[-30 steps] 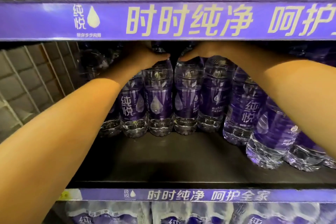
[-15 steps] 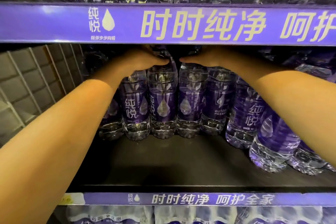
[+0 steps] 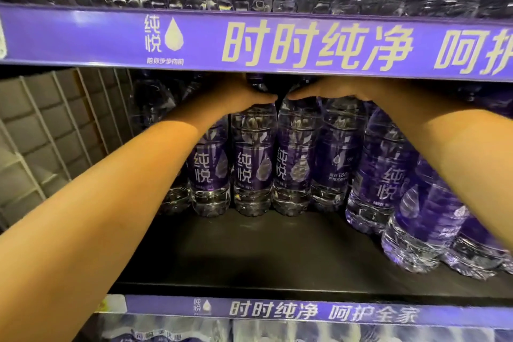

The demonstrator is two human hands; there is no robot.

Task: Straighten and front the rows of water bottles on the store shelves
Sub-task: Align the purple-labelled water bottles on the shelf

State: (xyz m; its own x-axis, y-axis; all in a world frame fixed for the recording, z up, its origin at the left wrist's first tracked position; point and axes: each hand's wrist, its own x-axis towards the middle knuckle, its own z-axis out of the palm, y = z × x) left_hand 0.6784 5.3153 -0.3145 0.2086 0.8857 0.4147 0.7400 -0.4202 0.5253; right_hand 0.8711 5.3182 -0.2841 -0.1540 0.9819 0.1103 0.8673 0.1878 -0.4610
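Meanwhile, over the last second the two middle bottles have been twisted: their labels showed mostly the drop before, and now the brand characters face out on both, while the pair has not come noticeably nearer the shelf edge. That suggests the turning part of fronting is nearly finished for these two, and the pulling forward is yet to come. The left hand (image 3: 238, 96) lies curled over the shoulder of the left middle bottle (image 3: 254, 158), just under the purple shelf strip (image 3: 277, 44), and appears to grip it near the neck; the fingers run behind the strip and the cap, so how tight the hold is cannot be made out. The right hand (image 3: 330, 90) is cupped over the top of the right middle bottle (image 3: 295, 159), thumb tip almost meeting the left thumb, and seems to hold it the same way. Both bottles stand upright, touching each other, in a short row set well back on the dark shelf (image 3: 263, 255), with bare shelf in front of them. To the right, a nearer group of bottles (image 3: 388, 183) stands further forward and partly under the right forearm. One bottle beside the right hand (image 3: 334, 164) shows small print rather than the brand, so it likely needs turning too.
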